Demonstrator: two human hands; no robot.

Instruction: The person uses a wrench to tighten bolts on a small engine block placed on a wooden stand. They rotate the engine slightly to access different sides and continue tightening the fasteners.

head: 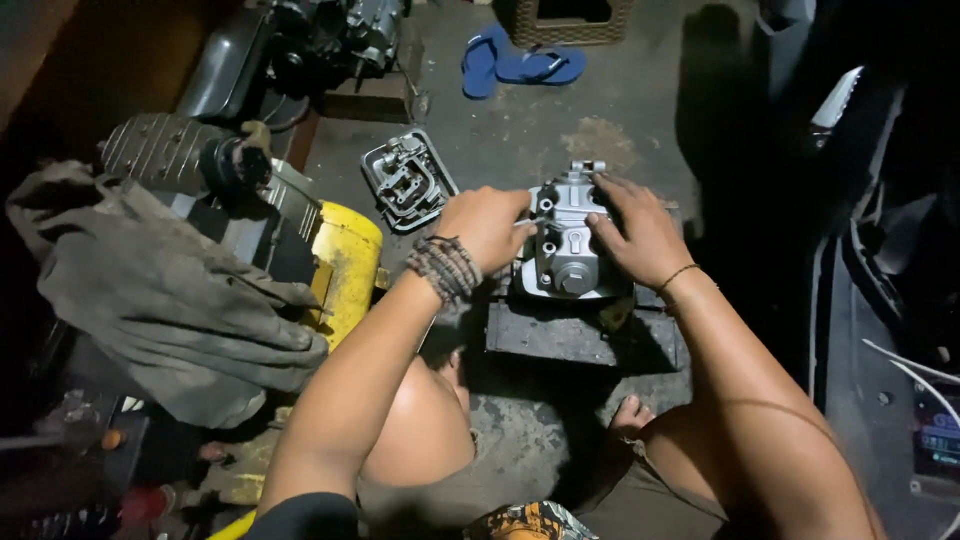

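Note:
A grey metal engine cylinder head (565, 240) stands on a dark metal block (570, 335) on the concrete floor. My left hand (487, 225), with a beaded wristband, is closed around a thin tool whose tip touches the head's left side. My right hand (636, 232) grips the head's right side and holds it steady. A separate engine cover part (407, 180) lies on the floor to the left of my left hand.
A yellow machine (345, 265) with a grey rag (170, 290) draped over it sits at the left. Blue sandals (520, 62) lie on the far floor, engine parts (335, 40) at top left. A dark motorcycle body (880, 300) fills the right.

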